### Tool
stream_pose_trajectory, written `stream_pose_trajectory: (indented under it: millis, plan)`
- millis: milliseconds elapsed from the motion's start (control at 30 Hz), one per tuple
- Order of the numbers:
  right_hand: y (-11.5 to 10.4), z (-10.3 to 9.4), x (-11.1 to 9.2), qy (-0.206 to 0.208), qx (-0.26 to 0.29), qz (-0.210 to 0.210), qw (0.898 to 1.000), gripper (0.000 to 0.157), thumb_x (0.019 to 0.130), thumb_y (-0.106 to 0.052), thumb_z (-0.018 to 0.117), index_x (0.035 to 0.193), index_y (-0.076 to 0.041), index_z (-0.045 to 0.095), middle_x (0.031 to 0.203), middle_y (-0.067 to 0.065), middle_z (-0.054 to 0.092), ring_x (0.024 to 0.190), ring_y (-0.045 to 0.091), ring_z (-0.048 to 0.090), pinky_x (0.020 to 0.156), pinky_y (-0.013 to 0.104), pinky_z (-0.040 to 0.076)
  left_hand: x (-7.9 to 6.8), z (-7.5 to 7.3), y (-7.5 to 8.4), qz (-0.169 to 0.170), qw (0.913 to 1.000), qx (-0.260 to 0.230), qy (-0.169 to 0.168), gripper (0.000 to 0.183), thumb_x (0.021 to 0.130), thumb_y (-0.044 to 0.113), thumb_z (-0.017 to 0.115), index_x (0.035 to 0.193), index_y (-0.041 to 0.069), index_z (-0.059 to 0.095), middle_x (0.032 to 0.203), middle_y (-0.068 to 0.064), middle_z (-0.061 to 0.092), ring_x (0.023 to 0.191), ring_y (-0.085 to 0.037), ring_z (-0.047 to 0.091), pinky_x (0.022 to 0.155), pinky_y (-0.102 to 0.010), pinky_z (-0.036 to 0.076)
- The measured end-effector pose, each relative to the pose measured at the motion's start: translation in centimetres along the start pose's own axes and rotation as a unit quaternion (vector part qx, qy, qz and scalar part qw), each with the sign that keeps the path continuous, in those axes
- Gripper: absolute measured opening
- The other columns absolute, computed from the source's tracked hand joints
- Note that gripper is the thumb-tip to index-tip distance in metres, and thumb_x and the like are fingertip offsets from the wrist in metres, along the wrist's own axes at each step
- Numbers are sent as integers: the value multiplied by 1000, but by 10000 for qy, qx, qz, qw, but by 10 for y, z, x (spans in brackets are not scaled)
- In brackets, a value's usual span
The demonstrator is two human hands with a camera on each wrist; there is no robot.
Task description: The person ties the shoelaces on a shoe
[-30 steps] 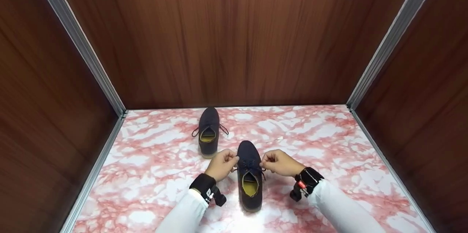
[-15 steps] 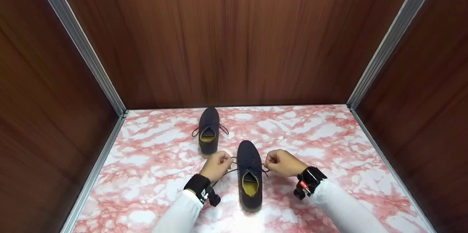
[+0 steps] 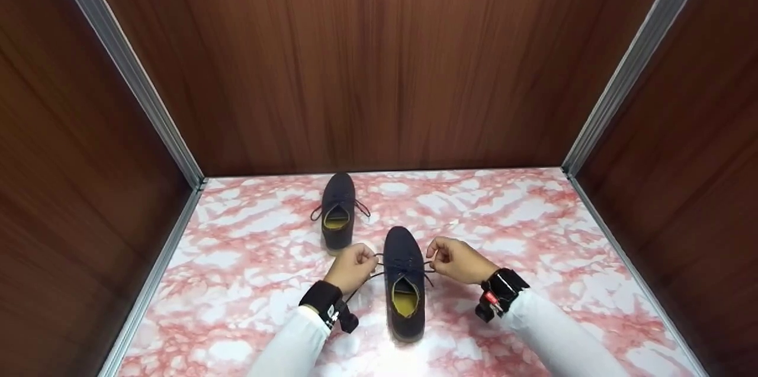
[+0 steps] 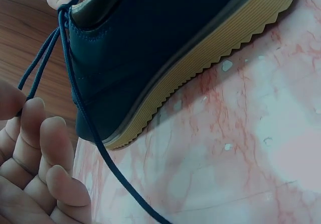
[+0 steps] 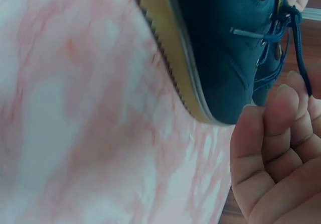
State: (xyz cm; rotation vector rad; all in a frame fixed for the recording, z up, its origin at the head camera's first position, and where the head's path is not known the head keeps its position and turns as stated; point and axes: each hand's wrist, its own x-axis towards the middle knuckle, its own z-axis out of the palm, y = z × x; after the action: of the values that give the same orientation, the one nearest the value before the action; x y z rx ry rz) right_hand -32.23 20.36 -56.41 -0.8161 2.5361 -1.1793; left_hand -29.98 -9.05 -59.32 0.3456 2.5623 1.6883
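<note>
A dark navy lace-up shoe [image 3: 402, 247] with yellow lining stands upright, toe pointing away, between both hands. My left hand [image 3: 350, 267] pinches a loop of its shoelace [image 4: 39, 66] between thumb and index finger, out to the shoe's left. A loose lace end hangs past that hand in the left wrist view. On the other side, my right hand [image 3: 459, 260] pinches the other lace loop [image 5: 299, 53] at thumb and fingertips. A bow knot [image 5: 288, 15] sits at the top of the lacing, and a short lace end with a tip lies over the shoe's side.
The matching shoe [image 3: 339, 211] stands farther back to the left, its laces tied in a bow. Both shoes are on a red-and-white marbled surface [image 3: 503, 205], enclosed by brown wood panels [image 3: 379, 63] with grey metal corner strips [image 3: 133, 72].
My left hand has drawn left from the shoe, stretching its lace loop outward. My right hand has shifted slightly right; its index finger has lifted a little. The shoes stay in place.
</note>
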Motion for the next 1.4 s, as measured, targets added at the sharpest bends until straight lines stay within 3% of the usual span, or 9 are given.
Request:
stream_pose_trajectory:
  millis: [133,233,333,533,700,867,1000,1267,1400]
  plan:
    - [0,-2,-2,72,-1298,-384,9908,21,85,1,73,103,-4,64,70,-3,62,63,-1,51,63,21,46,0,-1,-1,58,9999,45,-79,12,96,10,64,87,3,63,67,7,60,57,-2,54,55,-17,42]
    - [0,-2,-2,170,-1807,-554,9818,15,86,-3,74,97,-9,67,69,-4,63,63,-1,50,64,21,45,0,-2,0,48,9999,16,-122,12,96,10,65,88,2,63,73,-3,69,58,-4,57,54,-18,43]
    - [0,-1,-1,283,-1625,-403,9855,7,90,-6,72,90,-12,69,69,-6,64,63,-1,51,62,21,45,1,-1,2,-21,9999,31,-136,13,96,10,64,87,1,63,78,-13,72,60,-5,58,55,-19,44]
    - [1,-3,-1,374,-1202,-150,9919,13,95,-12,73,83,-15,69,70,-6,68,63,-2,54,62,20,47,2,-1,5,4,9994,209,-292,14,97,11,64,87,2,62,79,-14,71,61,-9,61,58,-20,48]
    - [2,-4,-1,427,-1447,-231,9883,18,97,-16,74,81,-15,66,69,-7,65,63,-1,52,62,22,46,3,-3,8,109,9976,464,-500,19,100,13,63,84,3,61,81,-18,72,61,-8,60,57,-19,47]
    - [2,-6,-1,348,-1669,-180,9852,25,102,-24,69,80,-16,59,69,-10,56,62,2,48,61,23,42,4,-5,9,81,9947,829,-603,25,103,20,63,82,7,61,75,-3,68,61,-4,58,56,-19,45]
    - [3,-9,-2,176,-1767,-124,9840,27,105,-28,64,82,-16,56,70,-10,52,62,3,47,60,23,41,4,-8,11,99,9926,987,-702,27,103,22,63,81,7,61,72,1,66,61,-4,57,56,-20,44]
    - [7,-15,-4,187,-2634,-521,9631,29,94,-28,78,78,-17,56,70,-10,54,67,5,47,63,25,41,6,-8,11,116,9889,1245,-806,28,104,24,63,80,9,61,69,4,66,59,-3,58,55,-20,45]
    - [9,-17,-3,143,-2520,-743,9648,30,95,-26,77,75,-18,57,69,-11,52,67,5,47,64,25,40,7,-8,10,105,9878,1344,-782,27,104,23,62,80,11,60,68,5,65,58,-4,57,55,-21,45]
